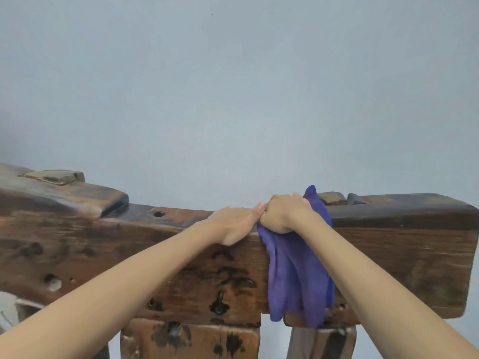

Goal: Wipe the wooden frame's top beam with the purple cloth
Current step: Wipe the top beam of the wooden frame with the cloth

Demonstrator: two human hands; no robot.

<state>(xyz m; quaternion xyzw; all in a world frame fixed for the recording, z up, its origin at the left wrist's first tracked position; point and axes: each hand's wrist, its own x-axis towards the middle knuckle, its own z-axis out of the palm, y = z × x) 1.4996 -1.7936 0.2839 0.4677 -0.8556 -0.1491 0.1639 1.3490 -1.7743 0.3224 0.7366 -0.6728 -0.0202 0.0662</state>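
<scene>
Under both hands runs the top beam [166,237] — dark, heavy, stiff wood that looks unlikely to shift under pressure. Below the right hand [285,213] hangs the purple cloth [300,275], soft and limp; its grip is curled tight on the bunched upper end, the sensible hold. Just left of that grip, touching it, the left hand [233,224] lies flat on the beam — holding nothing.

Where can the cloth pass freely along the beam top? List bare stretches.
Bare: between the left raised block and the left hand, around the round hole. Crowded: right of the purple cloth, where two pegs stick up; the right hand grips the cloth there.
</scene>
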